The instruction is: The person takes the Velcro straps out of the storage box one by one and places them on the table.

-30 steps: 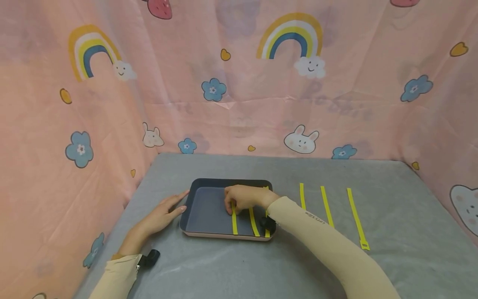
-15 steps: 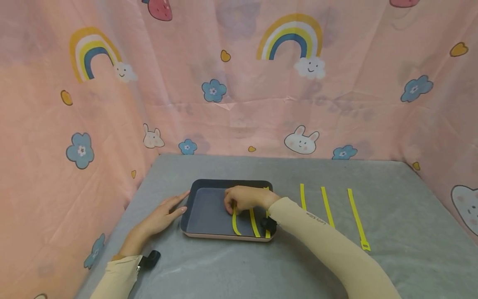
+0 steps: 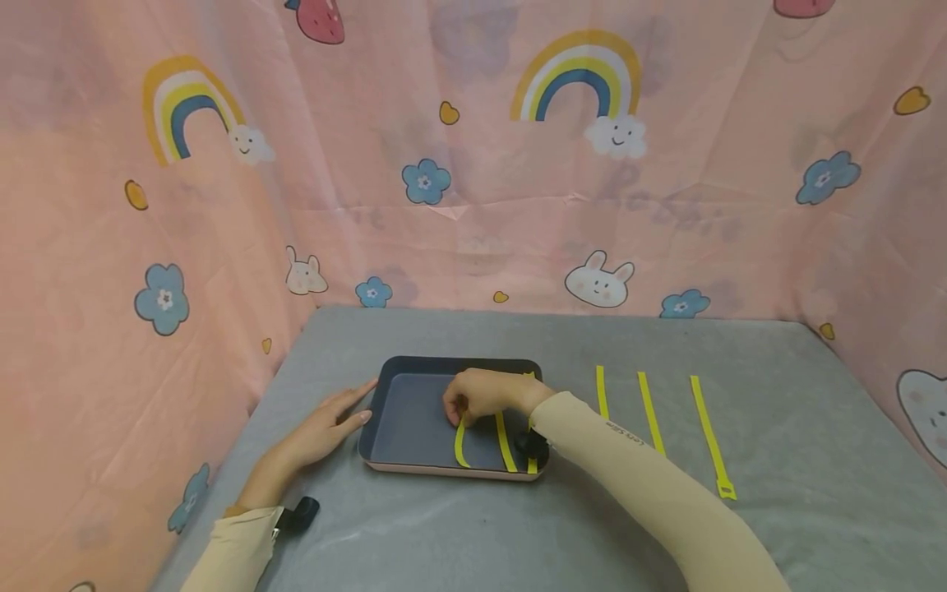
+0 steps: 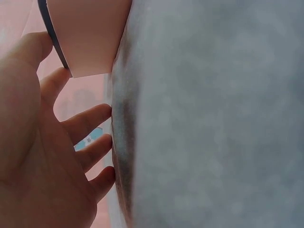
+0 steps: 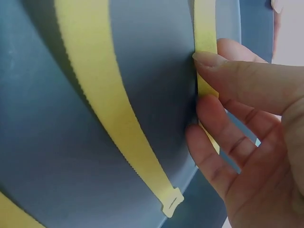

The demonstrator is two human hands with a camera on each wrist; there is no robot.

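A shallow rectangular baking tray (image 3: 444, 470), dark inside and pinkish outside, sits on the table. My right hand (image 3: 484, 392) is over its right half, pinching a yellow hook-and-loop cable tie (image 3: 459, 448) between thumb and fingers. The near part of this tie bows to the left. To its right in the tray lie two more yellow ties; the right wrist view shows the middle tie (image 5: 114, 104) with a slotted end. At the tray's left side my left hand (image 3: 314, 427) has its fingers extended, with thumb and index fingertips at the rim and the other fingertips on the tabletop.
Right of the tray, three more yellow ties lie apart on the grey cloth (image 3: 481, 534): a left one (image 3: 601, 386), a middle one (image 3: 649, 407) and a right one (image 3: 710, 436). The right forearm partly covers the first two. A pink patterned curtain (image 3: 473, 230) surrounds the table.
The tie in my right hand has gone from straight to bowed, and its near end has shifted slightly left. The left hand and the tray hold their places.
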